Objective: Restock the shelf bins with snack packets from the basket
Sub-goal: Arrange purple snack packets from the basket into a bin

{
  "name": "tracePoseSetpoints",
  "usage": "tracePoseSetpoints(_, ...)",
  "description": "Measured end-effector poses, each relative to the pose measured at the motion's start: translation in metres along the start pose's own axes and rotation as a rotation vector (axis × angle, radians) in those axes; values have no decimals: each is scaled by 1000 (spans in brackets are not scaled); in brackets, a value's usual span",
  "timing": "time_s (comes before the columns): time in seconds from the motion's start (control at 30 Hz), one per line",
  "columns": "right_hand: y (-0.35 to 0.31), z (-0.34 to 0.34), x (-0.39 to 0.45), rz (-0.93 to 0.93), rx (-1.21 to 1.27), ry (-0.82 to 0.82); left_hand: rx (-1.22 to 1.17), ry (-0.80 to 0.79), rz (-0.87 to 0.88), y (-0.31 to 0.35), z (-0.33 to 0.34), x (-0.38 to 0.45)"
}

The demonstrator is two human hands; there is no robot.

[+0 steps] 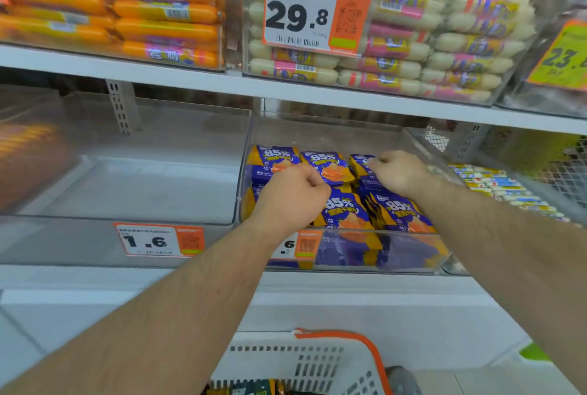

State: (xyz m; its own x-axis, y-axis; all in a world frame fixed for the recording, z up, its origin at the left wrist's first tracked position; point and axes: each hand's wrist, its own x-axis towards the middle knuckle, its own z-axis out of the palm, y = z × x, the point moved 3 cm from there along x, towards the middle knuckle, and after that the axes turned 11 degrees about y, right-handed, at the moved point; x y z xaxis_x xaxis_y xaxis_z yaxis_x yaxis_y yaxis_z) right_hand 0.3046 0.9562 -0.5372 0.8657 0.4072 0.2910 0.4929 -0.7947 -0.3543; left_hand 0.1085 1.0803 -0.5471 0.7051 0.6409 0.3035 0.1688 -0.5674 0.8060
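Purple-and-orange foil snack packets [336, 169] filling clear plastic shelf bin [317, 128], middle shelf. Left hand [293, 194] at 9 o'clock, right hand [397, 172] at 3 o'clock, both curled on packets, grip hidden. Best nudged upright, rows squared, labels forward. White-and-orange plastic basket [317, 363] below at 6 o'clock.
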Motion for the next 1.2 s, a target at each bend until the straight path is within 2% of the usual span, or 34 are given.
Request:
tracePoseSetpoints(0.1,-24,-16,-32,-80,146,199,-104,33,65,15,-14,-14)
tracePoseSetpoints(0.23,-71,-30,-106,-442,361,718,-322,120,29,12,-40,-51)
tracePoseSetpoints(0.3,-91,-19,-143,-565,489,801,-370,152,3,-6,-51,-76)
tracePoseSetpoints(0.37,-105,4,-173,-586,597,771,-335,174,-42,-36,-61,-101)
tracePoseSetpoints(0.43,-114,40,-199,-547,669,666,-278,184,-152,-74,-69,-124)
tracePoseSetpoints(0.5,-115,84,-223,-474,665,485,-222,201,-291,-114,-78,-144)
tracePoseSetpoints(0.53,-112,109,-235,-443,628,354,-202,207,-352,-132,-82,-154)
tracePoseSetpoints(0.67,-96,199,-287,-361,332,-333,-136,210,-544,-190,-89,-192)
tracePoseSetpoints(0.77,-94,249,-320,-340,187,-649,-132,212,-653,-218,-87,-215)
tracePoseSetpoints(0.83,-105,269,-336,-372,94,-755,-140,215,-720,-231,-86,-226)
tracePoseSetpoints(1.03,-130,295,-353,-434,-94,-907,-146,204,-841,-257,-85,-245)
tracePoseSetpoints(1.2,-130,307,-347,-373,-124,-942,-181,192,-932,-264,-82,-259)
